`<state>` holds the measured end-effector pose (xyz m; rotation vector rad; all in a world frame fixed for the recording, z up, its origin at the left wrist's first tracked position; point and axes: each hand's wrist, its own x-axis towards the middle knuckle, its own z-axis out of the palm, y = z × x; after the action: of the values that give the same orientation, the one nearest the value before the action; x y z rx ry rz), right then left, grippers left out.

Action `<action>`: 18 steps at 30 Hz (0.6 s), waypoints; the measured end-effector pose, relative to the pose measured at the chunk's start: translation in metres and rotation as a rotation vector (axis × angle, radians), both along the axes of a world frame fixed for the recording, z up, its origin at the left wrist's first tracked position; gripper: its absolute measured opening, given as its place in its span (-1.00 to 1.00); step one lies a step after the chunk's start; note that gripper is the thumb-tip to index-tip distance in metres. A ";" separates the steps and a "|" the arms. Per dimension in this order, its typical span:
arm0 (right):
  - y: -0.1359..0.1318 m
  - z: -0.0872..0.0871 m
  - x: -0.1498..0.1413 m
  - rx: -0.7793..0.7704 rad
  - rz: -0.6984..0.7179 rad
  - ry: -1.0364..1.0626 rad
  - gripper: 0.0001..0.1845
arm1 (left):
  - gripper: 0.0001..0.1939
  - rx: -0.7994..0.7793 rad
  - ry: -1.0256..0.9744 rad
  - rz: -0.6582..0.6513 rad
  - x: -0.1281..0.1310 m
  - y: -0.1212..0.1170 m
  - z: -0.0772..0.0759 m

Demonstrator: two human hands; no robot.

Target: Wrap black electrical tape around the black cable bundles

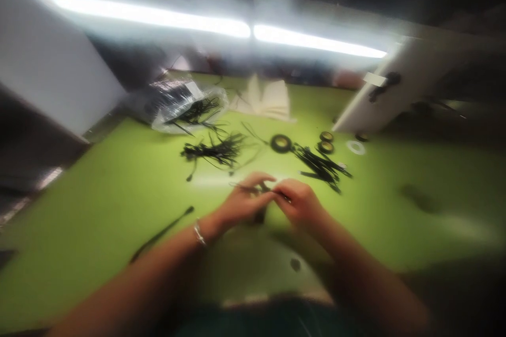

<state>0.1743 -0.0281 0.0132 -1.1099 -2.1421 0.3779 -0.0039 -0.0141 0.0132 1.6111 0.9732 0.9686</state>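
Both hands meet over the middle of the green table. My left hand is closed, thumb and fingers pinching a thin black cable. Right beside it, my right hand has its fingers pressed together on the same cable, close to the left thumb tip. Blur and the fingers hide the cable's end. Beyond my hands lies a bundle of black cables. Further right is a sheaf of black, sleeved-looking cables. A single black cable with a plug-like end rests left of my left forearm.
A clear plastic bag with black cables sits at the back left, beside a cream cloth or paper. Rolls of black tape and a white ring lie at the back right. White panels stand at both sides.
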 end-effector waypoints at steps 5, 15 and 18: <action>-0.001 0.002 0.002 0.083 -0.017 0.017 -0.91 | -0.80 -0.002 0.041 -0.023 -0.003 0.002 -0.003; -0.003 0.008 0.005 0.368 -0.122 -0.218 -0.80 | -0.78 -0.215 -0.080 -0.095 -0.013 0.005 0.000; -0.005 0.006 0.001 0.415 -0.192 -0.234 -0.79 | -0.77 -0.229 -0.144 -0.084 -0.008 0.001 0.006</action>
<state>0.1755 -0.0332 0.0196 -1.1400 -2.1525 -0.2876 -0.0116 -0.0134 0.0191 1.3615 0.8767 0.8693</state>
